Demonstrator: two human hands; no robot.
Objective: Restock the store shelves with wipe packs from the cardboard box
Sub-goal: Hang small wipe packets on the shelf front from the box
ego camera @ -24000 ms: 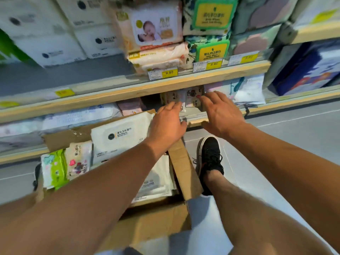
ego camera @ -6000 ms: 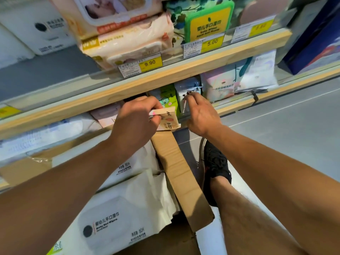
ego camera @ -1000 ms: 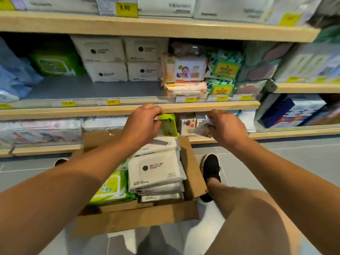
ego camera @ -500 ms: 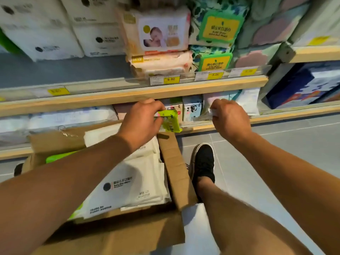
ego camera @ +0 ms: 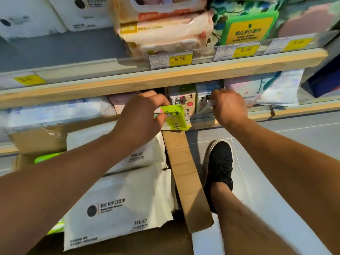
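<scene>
Two hands closer to the lower shelf [ego camera: 239,116] than half a second ago; cardboard box [ego camera: 185,173] bottom centre, still stocked; left hand [ego camera: 141,118] pinches green wipe pack [ego camera: 175,119], right hand [ego camera: 229,107] grips a pale pack [ego camera: 206,105] at shelf's edge; placing imminent.

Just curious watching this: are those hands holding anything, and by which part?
The left hand pinches a small lime-green wipe pack by its left end. The right hand grips a small pale pack at its right edge.
</scene>
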